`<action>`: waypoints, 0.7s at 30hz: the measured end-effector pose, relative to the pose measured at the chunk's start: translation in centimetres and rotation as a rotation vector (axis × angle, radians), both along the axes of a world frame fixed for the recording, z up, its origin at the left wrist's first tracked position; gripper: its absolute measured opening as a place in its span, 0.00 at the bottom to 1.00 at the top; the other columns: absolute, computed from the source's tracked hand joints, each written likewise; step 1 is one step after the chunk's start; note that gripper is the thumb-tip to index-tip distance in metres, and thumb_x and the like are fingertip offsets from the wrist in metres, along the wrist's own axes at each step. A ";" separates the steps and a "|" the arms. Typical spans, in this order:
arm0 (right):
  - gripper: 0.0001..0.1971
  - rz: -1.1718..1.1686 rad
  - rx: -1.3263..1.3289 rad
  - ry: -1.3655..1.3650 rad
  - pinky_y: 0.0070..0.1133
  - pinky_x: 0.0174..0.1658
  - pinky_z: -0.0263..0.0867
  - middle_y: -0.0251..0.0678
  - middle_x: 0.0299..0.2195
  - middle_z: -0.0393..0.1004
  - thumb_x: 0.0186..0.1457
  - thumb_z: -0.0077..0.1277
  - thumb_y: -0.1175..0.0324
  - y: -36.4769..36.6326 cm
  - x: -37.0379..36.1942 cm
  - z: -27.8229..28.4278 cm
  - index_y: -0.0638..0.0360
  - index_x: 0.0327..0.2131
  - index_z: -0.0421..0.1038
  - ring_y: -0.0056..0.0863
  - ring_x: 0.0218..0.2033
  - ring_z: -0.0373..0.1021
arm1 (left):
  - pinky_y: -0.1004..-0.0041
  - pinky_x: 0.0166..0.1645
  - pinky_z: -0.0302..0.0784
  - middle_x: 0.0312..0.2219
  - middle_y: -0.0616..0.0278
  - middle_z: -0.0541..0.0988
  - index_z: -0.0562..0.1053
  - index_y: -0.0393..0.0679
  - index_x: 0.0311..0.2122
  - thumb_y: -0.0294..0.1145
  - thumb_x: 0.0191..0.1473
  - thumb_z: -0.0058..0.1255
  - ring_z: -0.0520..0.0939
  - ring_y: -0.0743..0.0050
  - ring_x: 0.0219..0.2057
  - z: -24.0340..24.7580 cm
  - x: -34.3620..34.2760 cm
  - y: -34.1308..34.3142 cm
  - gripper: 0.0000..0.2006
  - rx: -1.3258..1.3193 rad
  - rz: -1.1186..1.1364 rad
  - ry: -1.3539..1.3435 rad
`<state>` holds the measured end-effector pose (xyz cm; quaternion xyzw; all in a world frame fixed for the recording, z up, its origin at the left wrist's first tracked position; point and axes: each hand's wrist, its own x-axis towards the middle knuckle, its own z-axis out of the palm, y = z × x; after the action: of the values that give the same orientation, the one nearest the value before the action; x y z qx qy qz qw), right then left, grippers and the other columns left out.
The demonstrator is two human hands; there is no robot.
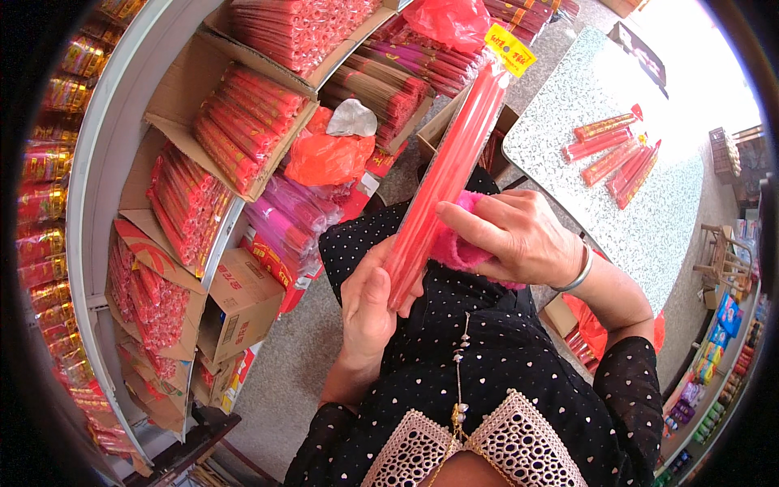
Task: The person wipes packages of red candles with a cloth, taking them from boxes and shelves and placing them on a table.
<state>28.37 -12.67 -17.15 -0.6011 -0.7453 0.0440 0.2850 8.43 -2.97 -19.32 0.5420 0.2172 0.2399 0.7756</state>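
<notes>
My left hand (367,304) is closed round the lower end of a long clear-plastic pack of red candles (458,158). The pack slants up and to the right, with a yellow tag (510,50) at its top. Bunched in my right hand (527,235) is a fuzzy bright pink cloth (459,248), which lies against the pack's right side above my left hand. The fingers of that hand are bent round the cloth, and its index finger points toward the plastic. Part of the cloth is hidden under the fingers.
Shelves on the left carry cardboard boxes (239,304) of wrapped red sticks (243,122). A crumpled red plastic bag (324,154) lies beside them. At right stands a speckled table (560,105) bearing several red and gold packs (613,166). Farther right are a wooden chair (718,252) and stocked shelves.
</notes>
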 end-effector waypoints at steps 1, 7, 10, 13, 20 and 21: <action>0.31 0.003 0.023 -0.005 0.26 0.20 0.61 0.34 0.20 0.62 0.40 0.57 0.65 0.1 0.1 -0.1 0.61 0.49 0.60 0.31 0.17 0.65 | 0.85 0.19 0.57 0.21 0.61 0.72 0.63 0.27 0.50 0.52 0.58 0.35 0.64 0.86 0.16 0.1 0.0 0.0 0.31 0.001 0.001 0.009; 0.28 0.018 0.062 -0.010 0.26 0.19 0.59 0.33 0.19 0.62 0.41 0.57 0.66 0.1 0.2 0.2 0.62 0.47 0.62 0.31 0.15 0.64 | 0.85 0.20 0.57 0.22 0.62 0.72 0.63 0.29 0.50 0.52 0.58 0.36 0.65 0.86 0.17 0.3 -0.2 -0.1 0.31 0.029 -0.006 0.048; 0.26 0.029 0.071 -0.003 0.26 0.19 0.59 0.33 0.19 0.61 0.41 0.56 0.66 0.0 0.3 0.3 0.62 0.46 0.62 0.31 0.16 0.64 | 0.86 0.20 0.58 0.22 0.63 0.72 0.64 0.29 0.50 0.52 0.58 0.36 0.65 0.87 0.17 0.4 -0.3 -0.2 0.30 0.056 -0.019 0.075; 0.24 0.043 0.066 0.009 0.26 0.19 0.58 0.33 0.19 0.59 0.41 0.57 0.66 0.0 0.4 0.3 0.62 0.43 0.63 0.31 0.16 0.63 | 0.86 0.20 0.58 0.22 0.63 0.72 0.64 0.29 0.50 0.51 0.58 0.36 0.65 0.87 0.17 0.4 -0.2 -0.4 0.30 0.051 -0.025 0.075; 0.21 0.043 0.032 -0.014 0.27 0.20 0.61 0.34 0.20 0.60 0.41 0.55 0.63 -0.5 0.5 0.1 0.59 0.39 0.61 0.31 0.19 0.65 | 0.86 0.19 0.57 0.22 0.61 0.72 0.63 0.28 0.50 0.49 0.58 0.36 0.66 0.86 0.17 -0.3 -0.3 -0.2 0.29 -0.053 -0.086 0.014; 0.21 0.046 0.042 -0.013 0.27 0.20 0.61 0.34 0.20 0.59 0.41 0.55 0.62 -0.7 0.6 -0.1 0.59 0.39 0.61 0.31 0.18 0.65 | 0.86 0.18 0.57 0.22 0.61 0.72 0.63 0.28 0.50 0.49 0.58 0.36 0.66 0.86 0.17 -0.3 -0.2 -0.3 0.29 -0.058 -0.076 0.012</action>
<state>28.95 -13.35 -17.20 -0.5781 -0.7614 0.0307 0.2917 8.21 -3.24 -19.57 0.5285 0.2079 0.2006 0.7983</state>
